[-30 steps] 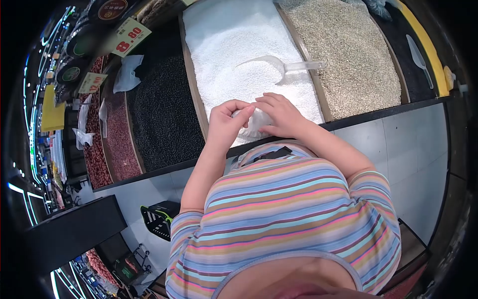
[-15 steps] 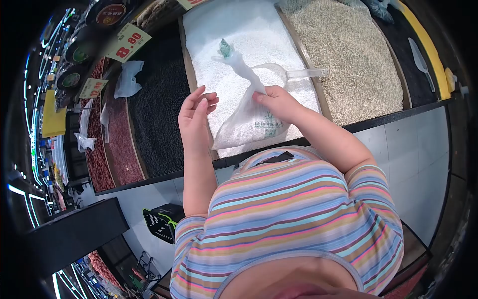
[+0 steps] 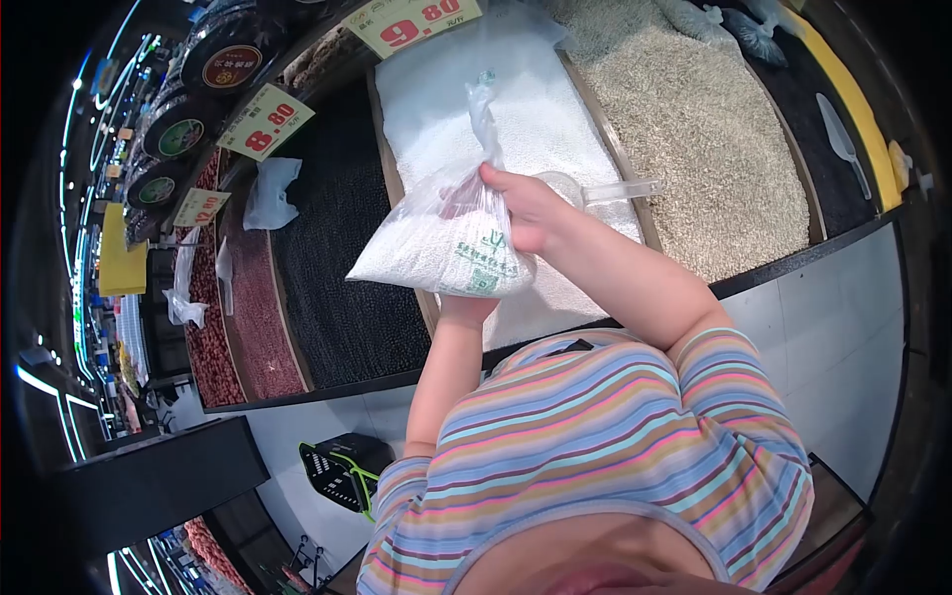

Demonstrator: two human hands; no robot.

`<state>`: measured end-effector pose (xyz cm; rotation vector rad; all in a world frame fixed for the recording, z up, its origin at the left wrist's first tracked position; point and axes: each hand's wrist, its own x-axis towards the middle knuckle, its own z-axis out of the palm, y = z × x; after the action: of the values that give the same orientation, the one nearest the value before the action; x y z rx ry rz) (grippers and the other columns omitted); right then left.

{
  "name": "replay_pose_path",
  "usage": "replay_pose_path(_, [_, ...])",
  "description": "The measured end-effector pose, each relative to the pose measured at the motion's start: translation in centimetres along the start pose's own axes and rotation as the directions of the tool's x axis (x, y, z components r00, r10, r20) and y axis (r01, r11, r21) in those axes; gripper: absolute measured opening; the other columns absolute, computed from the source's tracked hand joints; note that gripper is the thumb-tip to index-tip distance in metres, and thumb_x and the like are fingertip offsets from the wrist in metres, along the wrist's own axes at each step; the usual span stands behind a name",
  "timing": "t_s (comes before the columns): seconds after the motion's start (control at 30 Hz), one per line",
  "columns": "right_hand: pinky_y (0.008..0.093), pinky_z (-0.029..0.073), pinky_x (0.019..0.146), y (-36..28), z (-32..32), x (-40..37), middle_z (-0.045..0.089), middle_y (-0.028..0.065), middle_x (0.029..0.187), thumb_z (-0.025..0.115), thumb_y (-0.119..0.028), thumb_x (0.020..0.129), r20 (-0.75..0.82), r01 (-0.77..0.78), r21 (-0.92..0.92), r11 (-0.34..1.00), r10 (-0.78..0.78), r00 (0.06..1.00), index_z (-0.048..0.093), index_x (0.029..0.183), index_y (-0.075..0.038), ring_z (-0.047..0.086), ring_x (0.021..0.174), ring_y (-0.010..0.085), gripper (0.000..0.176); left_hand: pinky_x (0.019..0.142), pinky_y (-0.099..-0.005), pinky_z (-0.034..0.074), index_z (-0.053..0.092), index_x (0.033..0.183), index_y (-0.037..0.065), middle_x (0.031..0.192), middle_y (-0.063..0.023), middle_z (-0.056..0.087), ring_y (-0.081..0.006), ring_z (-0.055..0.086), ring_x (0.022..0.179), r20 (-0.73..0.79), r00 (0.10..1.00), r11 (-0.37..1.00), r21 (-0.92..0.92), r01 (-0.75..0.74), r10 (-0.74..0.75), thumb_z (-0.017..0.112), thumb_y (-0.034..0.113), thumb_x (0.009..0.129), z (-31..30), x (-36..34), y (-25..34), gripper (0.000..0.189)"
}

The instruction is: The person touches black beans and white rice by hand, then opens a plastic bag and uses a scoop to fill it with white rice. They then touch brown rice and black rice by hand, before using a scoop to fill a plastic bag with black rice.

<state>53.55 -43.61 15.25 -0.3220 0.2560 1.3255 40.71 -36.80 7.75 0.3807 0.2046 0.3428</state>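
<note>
A clear plastic bag [image 3: 426,243] with white grain and green print hangs over the bin of white grain [image 3: 545,288]. Its twisted neck is pinched in my right hand [image 3: 526,210], and its loose top points up and away. My left hand [image 3: 468,309] is mostly hidden behind and under the bag; part of it shows through the plastic, but its finger shape is unclear. Just beyond my right hand, a clear scoop [image 3: 620,190] rests in the white grain with its handle pointing right.
Dark grain [image 3: 332,258] lies left of the white bin, and beige grain [image 3: 694,149] lies right. Price signs [image 3: 412,25] stand along the far edge. A metal scoop [image 3: 843,139] lies far right. A black and green basket [image 3: 342,471] is below on the floor.
My left hand has moved from beside the bag to behind and under it. The bag has swung left and up, its contents now showing more plainly. The view has shifted slightly.
</note>
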Motion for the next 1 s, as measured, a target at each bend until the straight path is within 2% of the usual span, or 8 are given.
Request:
replay_pose_path(0.13, [0.0527, 0.042, 0.103, -1.5, -0.6, 2.4, 0.050, 0.0266, 0.126, 0.026, -0.030, 0.104, 0.075, 0.061, -0.012, 0.998, -0.060, 0.995, 0.035, 0.131, 0.002, 0.050, 0.120, 0.0392, 0.043, 0.103, -0.0406, 0.039, 0.039, 0.138, 0.010, 0.135, -0.0086, 0.048, -0.0251, 0.046, 0.125, -0.089, 0.987, 0.981, 0.158, -0.116, 0.131, 0.036, 0.053, 0.095, 3.1, 1.1, 0.5, 0.061])
replay_pose_path(0.23, [0.0522, 0.042, 0.103, -3.0, -1.4, 4.1, 0.049, 0.0261, 0.128, 0.025, -0.031, 0.104, 0.048, 0.111, -0.067, 0.992, -0.108, 0.993, 0.036, 0.130, 0.002, 0.050, 0.120, 0.0386, 0.044, 0.105, -0.0424, 0.037, 0.033, 0.143, 0.009, 0.139, -0.0096, 0.046, -0.0278, 0.044, 0.128, 0.046, 0.971, 0.963, 0.122, -0.239, 0.235, 0.043, 0.055, 0.092, 4.6, 1.0, 1.4, 0.069])
replay_pose_path(0.33, [0.0515, 0.042, 0.103, -3.9, -2.0, 5.3, 0.047, 0.0252, 0.130, 0.024, -0.030, 0.104, 0.069, 0.120, -0.108, 0.987, -0.113, 0.991, 0.036, 0.131, 0.003, 0.050, 0.121, 0.0379, 0.044, 0.109, -0.0429, 0.034, 0.027, 0.145, 0.012, 0.142, -0.0088, 0.041, -0.0297, 0.040, 0.131, 0.072, 0.982, 0.933, 0.304, -0.191, 0.177, 0.053, 0.048, 0.090, 1.1, 1.3, 3.3, 0.072])
replay_pose_path(0.37, [0.0513, 0.042, 0.103, -4.2, -2.4, 6.0, 0.047, 0.0248, 0.131, 0.024, -0.029, 0.104, 0.063, 0.118, -0.110, 0.987, -0.111, 0.992, 0.036, 0.131, 0.003, 0.049, 0.121, 0.0379, 0.044, 0.106, -0.0417, 0.037, 0.028, 0.144, 0.007, 0.140, -0.0129, 0.042, -0.0293, 0.043, 0.128, -0.070, 0.983, 0.941, 0.309, -0.138, 0.167, 0.064, 0.029, 0.086, -0.3, 1.6, 4.0, 0.071])
replay_pose_path(0.5, [0.0496, 0.043, 0.103, -5.1, -3.8, 7.8, 0.046, 0.0237, 0.133, 0.025, -0.027, 0.104, -0.019, 0.113, -0.121, 0.986, -0.116, 0.993, 0.035, 0.134, 0.004, 0.049, 0.122, 0.0370, 0.044, 0.099, -0.0368, 0.043, 0.034, 0.137, -0.004, 0.132, -0.0180, 0.049, -0.0247, 0.052, 0.118, -0.164, 0.952, 0.759, 0.644, -0.097, 0.260, 0.064, -0.003, 0.080, 1.2, 3.8, 5.2, 0.064])
replay_pose_path(0.63, [0.0456, 0.047, 0.100, -5.2, -5.4, 8.7, 0.050, 0.0217, 0.129, 0.029, -0.024, 0.103, -0.117, 0.124, -0.115, 0.986, -0.138, 0.984, 0.037, 0.133, 0.007, 0.052, 0.119, 0.0333, 0.043, 0.095, -0.0356, 0.046, 0.043, 0.130, -0.007, 0.120, -0.0172, 0.058, -0.0243, 0.059, 0.107, -0.182, 0.938, 0.545, 0.838, -0.008, 0.295, 0.061, -0.004, 0.082, 3.3, 5.3, 6.8, 0.051])
replay_pose_path(0.9, [0.0430, 0.048, 0.098, -5.7, -6.1, 8.8, 0.050, 0.0195, 0.130, 0.031, -0.021, 0.103, -0.187, 0.129, -0.119, 0.984, -0.150, 0.971, 0.038, 0.132, 0.005, 0.054, 0.118, 0.0301, 0.040, 0.085, -0.0287, 0.048, 0.054, 0.124, -0.004, 0.110, -0.0117, 0.064, -0.0169, 0.062, 0.097, -0.084, 0.956, 0.262, 0.965, 0.007, 0.282, 0.056, 0.002, 0.089, 6.4, 8.3, 9.5, 0.035])
replay_pose_path(1.0, [0.0442, 0.049, 0.096, -5.7, -6.3, 8.7, 0.050, 0.0191, 0.128, 0.032, -0.021, 0.102, -0.187, 0.123, -0.145, 0.982, -0.149, 0.971, 0.035, 0.133, 0.004, 0.055, 0.116, 0.0301, 0.040, 0.085, -0.0285, 0.047, 0.054, 0.124, -0.003, 0.109, -0.0108, 0.064, -0.0155, 0.061, 0.096, -0.074, 0.961, 0.233, 0.972, 0.011, 0.266, 0.056, 0.002, 0.090, 7.4, 9.2, 10.6, 0.035])
